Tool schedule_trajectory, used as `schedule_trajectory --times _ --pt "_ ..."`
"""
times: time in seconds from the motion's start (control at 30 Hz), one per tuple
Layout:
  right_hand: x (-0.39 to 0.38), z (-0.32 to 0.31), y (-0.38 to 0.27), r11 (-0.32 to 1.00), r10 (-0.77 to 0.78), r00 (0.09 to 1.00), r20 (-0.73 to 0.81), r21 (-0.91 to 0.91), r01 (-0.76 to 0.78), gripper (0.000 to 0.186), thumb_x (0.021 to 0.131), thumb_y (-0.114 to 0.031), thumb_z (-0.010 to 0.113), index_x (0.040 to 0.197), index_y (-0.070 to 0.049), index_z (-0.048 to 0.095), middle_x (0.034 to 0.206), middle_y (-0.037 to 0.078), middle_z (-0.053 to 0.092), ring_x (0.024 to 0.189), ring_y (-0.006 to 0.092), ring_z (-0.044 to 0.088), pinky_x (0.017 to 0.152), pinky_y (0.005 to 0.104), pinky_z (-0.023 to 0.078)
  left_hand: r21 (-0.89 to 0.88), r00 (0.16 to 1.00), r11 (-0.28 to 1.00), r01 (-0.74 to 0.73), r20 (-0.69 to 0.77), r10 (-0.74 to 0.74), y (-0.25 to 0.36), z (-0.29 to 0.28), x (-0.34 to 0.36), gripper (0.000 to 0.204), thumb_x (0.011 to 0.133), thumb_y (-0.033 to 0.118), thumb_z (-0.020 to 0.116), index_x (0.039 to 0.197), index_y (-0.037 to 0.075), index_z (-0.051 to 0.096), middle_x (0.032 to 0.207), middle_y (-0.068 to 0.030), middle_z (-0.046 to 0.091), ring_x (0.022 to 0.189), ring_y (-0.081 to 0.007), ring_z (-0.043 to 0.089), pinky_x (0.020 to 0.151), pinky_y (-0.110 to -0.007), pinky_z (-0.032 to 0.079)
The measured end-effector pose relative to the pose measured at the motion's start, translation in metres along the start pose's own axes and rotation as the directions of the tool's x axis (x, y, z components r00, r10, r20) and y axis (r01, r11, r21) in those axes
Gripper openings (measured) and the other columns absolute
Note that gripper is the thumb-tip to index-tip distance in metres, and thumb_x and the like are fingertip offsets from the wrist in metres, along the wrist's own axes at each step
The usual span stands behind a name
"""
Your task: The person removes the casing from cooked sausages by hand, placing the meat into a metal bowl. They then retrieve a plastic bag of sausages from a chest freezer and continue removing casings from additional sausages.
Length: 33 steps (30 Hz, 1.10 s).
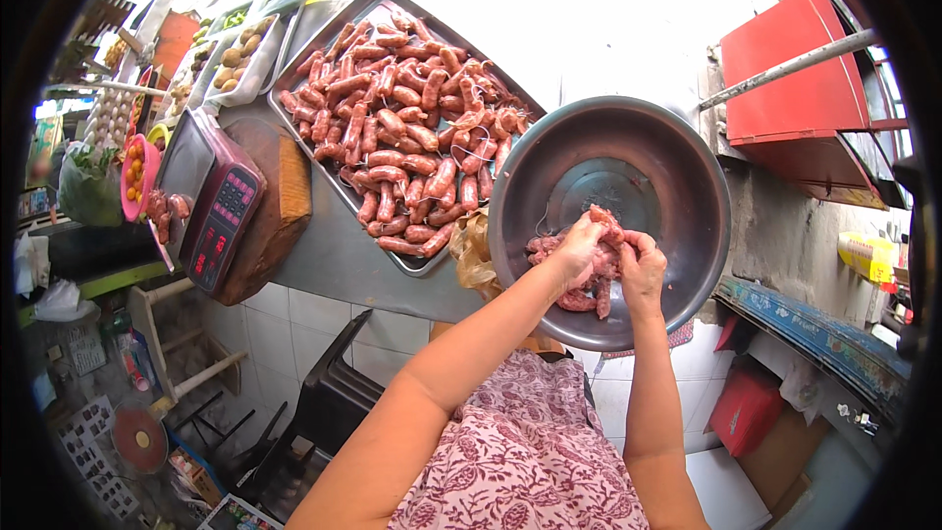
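Note:
Inside a large dark round basin (pixel 692 201), both my hands are at work over a small heap of raw sausages (pixel 579 296). My left hand (pixel 581 247) is closed around a raw sausage (pixel 605 223) whose end shows above the fingers. Fingers bent in a pinch, my right hand (pixel 643 270) grips the same piece from the other side. The fingertips partly hide where they meet the meat. Left of the basin, a metal tray (pixel 400 261) is heaped with tied sausage links (pixel 392 128).
A digital scale (pixel 224 221) stands on a thick wooden block (pixel 285 177) beside the tray. A crumpled plastic bag (pixel 475 253) lies between tray and basin. Produce trays (pixel 240 64) are at the far left. A red metal box (pixel 795 69) rises at the right; a black chair (pixel 339 388) stands below.

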State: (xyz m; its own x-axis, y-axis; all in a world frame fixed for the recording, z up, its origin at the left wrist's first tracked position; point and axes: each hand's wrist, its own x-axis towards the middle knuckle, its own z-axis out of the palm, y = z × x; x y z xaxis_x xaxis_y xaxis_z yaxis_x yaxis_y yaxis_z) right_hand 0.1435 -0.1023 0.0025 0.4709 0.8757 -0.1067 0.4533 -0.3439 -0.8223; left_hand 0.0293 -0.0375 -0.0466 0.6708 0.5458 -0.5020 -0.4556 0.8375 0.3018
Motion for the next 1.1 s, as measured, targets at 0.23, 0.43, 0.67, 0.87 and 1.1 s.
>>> schedule_trajectory --times 0.23,0.43,0.67,0.87,1.1 --pt "0.005 0.010 -0.002 0.963 -0.213 0.975 -0.057 -0.179 0.200 0.012 0.080 -0.001 0.060 0.090 0.001 0.066 0.084 0.018 0.067 0.077 0.0338 0.066 0.072 0.0415 0.053 -0.074 0.999 0.997 -0.005 0.034 0.008 -0.001 -0.003 0.001 0.014 0.098 0.009 0.047 0.111 0.010 0.050 0.102 -0.0048 0.057 0.094 -0.0163 0.060 0.085 -0.037 0.055" --pt "0.004 0.015 -0.009 0.998 -0.062 0.998 -0.013 -0.010 0.061 0.011 0.081 -0.005 0.059 0.083 -0.002 0.069 0.085 0.018 0.069 0.079 0.0307 0.068 0.076 0.0392 0.053 -0.160 0.995 0.983 -0.093 0.031 0.099 -0.001 0.003 0.010 0.009 0.097 0.010 0.058 0.104 0.006 0.055 0.096 -0.0103 0.064 0.091 -0.0219 0.066 0.084 -0.037 0.056" --pt "-0.007 0.035 -0.003 0.983 0.128 0.991 -0.049 0.138 -0.120 0.011 0.081 -0.004 0.059 0.083 0.001 0.068 0.070 0.014 0.067 0.063 0.0173 0.062 0.065 0.0342 0.052 0.012 0.902 0.980 -0.198 -0.388 0.187 -0.007 0.022 0.015 0.025 0.097 0.024 0.062 0.107 0.004 0.050 0.082 -0.0143 0.064 0.066 -0.0266 0.066 0.063 -0.040 0.059" --pt "-0.014 0.044 0.004 0.989 0.093 0.993 -0.066 0.125 -0.085 0.012 0.081 -0.004 0.059 0.085 0.003 0.068 0.080 0.021 0.069 0.075 0.0270 0.068 0.074 0.0376 0.053 -0.033 0.883 0.985 -0.170 -0.449 0.137 -0.012 0.010 0.021 0.026 0.098 0.029 0.060 0.104 0.005 0.053 0.079 -0.0111 0.063 0.068 -0.0249 0.066 0.062 -0.039 0.058" --pt "0.023 -0.001 -0.009 0.990 0.050 0.989 0.136 -0.138 -0.031 0.015 0.081 -0.007 0.058 0.086 0.004 0.067 0.080 0.026 0.066 0.077 0.0399 0.067 0.072 0.0439 0.053 -0.047 1.000 0.999 -0.001 0.025 0.002 0.026 -0.013 0.002 0.023 0.092 0.013 0.067 0.113 0.006 0.060 0.104 -0.0120 0.065 0.097 -0.0262 0.065 0.090 -0.043 0.053"
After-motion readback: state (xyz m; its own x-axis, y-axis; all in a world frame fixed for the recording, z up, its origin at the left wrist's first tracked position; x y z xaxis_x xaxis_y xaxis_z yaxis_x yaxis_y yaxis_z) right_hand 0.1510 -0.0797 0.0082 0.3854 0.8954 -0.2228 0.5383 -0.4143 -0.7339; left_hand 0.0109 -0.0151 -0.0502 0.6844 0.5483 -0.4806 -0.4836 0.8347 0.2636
